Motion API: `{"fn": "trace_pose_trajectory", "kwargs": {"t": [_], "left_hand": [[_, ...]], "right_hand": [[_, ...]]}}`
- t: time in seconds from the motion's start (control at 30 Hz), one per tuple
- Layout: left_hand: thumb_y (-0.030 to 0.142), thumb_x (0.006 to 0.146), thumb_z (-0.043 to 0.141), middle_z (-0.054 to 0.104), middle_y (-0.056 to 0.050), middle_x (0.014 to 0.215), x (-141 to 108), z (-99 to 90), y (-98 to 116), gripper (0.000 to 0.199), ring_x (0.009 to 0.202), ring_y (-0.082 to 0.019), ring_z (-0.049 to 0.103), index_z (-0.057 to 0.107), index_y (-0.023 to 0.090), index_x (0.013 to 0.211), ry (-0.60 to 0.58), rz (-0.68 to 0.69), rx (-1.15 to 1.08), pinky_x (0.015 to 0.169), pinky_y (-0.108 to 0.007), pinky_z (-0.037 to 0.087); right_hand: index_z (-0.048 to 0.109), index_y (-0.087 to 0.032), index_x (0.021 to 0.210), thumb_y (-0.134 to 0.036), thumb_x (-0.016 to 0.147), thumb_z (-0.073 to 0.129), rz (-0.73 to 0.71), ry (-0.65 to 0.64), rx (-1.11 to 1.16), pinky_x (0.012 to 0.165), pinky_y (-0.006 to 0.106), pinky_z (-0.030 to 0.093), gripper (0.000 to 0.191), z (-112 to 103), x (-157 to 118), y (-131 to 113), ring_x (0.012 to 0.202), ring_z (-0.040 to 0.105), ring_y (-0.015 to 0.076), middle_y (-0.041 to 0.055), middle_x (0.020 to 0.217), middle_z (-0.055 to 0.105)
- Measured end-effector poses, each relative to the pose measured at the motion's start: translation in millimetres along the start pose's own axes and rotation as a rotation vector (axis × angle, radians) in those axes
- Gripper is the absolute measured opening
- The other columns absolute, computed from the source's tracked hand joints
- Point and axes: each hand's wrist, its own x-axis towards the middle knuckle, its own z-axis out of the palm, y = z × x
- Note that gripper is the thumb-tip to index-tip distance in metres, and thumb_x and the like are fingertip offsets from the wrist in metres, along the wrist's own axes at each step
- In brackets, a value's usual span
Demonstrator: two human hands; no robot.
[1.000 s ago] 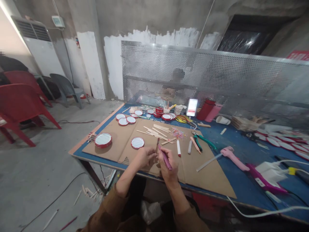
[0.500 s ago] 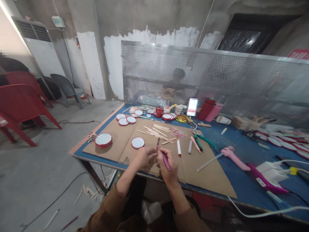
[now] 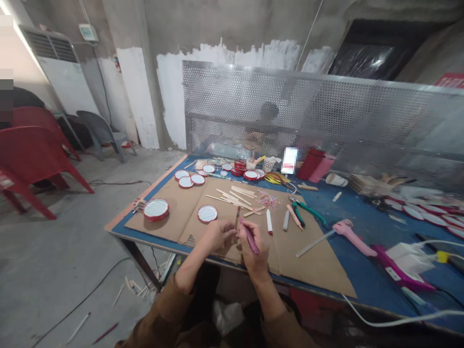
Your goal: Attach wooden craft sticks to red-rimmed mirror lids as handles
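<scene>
My right hand (image 3: 255, 249) is closed around a purple marker (image 3: 250, 237), its tip slanting up and to the left. Close beside it, my left hand (image 3: 220, 234) pinches a thin flat wooden stick (image 3: 238, 218) whose upper part is coloured dark brown. The stick stands nearly upright between the hands, and its lower end is hidden by the fingers. Just beyond the left hand lies a small round red-rimmed drum (image 3: 207, 213). Plain wooden sticks (image 3: 235, 197) lie spread past the fingertips. To the right of my right hand are a white marker with a red end (image 3: 268, 222) and a grey marker (image 3: 286, 220).
Cardboard (image 3: 308, 266) covers part of the blue table (image 3: 333, 217). Green-handled pliers (image 3: 299, 212), a pink glue gun (image 3: 353, 237) and a purple power strip (image 3: 402, 270) lie to the right. Stacked drums (image 3: 155, 210) sit at left. A perforated metal screen (image 3: 232, 92) stands behind.
The marker and my right hand have shifted very slightly to the right. My left hand and the stick stay almost in place.
</scene>
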Motion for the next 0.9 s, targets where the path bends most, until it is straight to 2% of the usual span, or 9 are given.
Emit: {"fn": "trace_pose_trajectory", "kwargs": {"t": [0.13,0.33,0.5,0.7,0.9], "left_hand": [[0.026,0.079,0.048,0.052,0.004,0.054,0.1,-1.4,2.2,0.018,0.037,-0.007,0.043,0.059,0.013,0.074,-0.022,-0.016,0.009,0.037,-0.016,0.031],[0.026,0.079,0.049,0.049,0.006,0.050,-1.1,-2.3,7.6,0.017,0.037,-0.007,0.044,0.059,0.013,0.073,-0.028,-0.059,0.029,0.038,-0.016,0.032],[0.024,0.078,0.049,0.051,0.006,0.054,-0.6,-2.0,6.0,0.016,0.037,-0.007,0.045,0.060,0.014,0.079,-0.025,-0.042,0.025,0.038,-0.016,0.033],[0.028,0.079,0.049,0.046,0.006,0.049,0.1,-1.6,3.6,0.017,0.036,-0.008,0.045,0.055,0.014,0.070,-0.027,-0.044,0.020,0.036,-0.017,0.030],[0.024,0.078,0.050,0.047,0.007,0.049,-0.3,-1.7,5.3,0.014,0.036,-0.006,0.044,0.053,0.015,0.068,-0.034,-0.050,-0.019,0.036,-0.015,0.030]], "right_hand": [[0.064,-0.017,0.097,-0.044,0.084,0.051,0.032,0.053,0.019,0.058,0.028,0.054,0.033,-0.5,-1.3,0.4,0.073,0.067,0.0190,0.0062,0.080,0.070],[0.063,-0.017,0.100,-0.045,0.084,0.052,0.054,-0.014,0.025,0.055,0.027,0.053,0.034,-0.6,-1.4,-0.8,0.066,0.066,0.0177,0.0056,0.077,0.070],[0.063,-0.017,0.097,-0.046,0.085,0.050,0.072,-0.021,0.017,0.054,0.026,0.052,0.034,-0.3,-1.0,0.2,0.062,0.065,0.0168,0.0046,0.072,0.069],[0.065,-0.017,0.099,-0.048,0.084,0.051,0.031,0.020,0.023,0.056,0.027,0.053,0.037,-0.2,-0.6,3.5,0.065,0.065,0.0170,0.0049,0.075,0.069],[0.064,-0.017,0.097,-0.047,0.084,0.052,0.065,-0.043,0.031,0.054,0.025,0.052,0.035,-0.4,-0.3,0.7,0.061,0.065,0.0159,0.0044,0.074,0.069]]}}
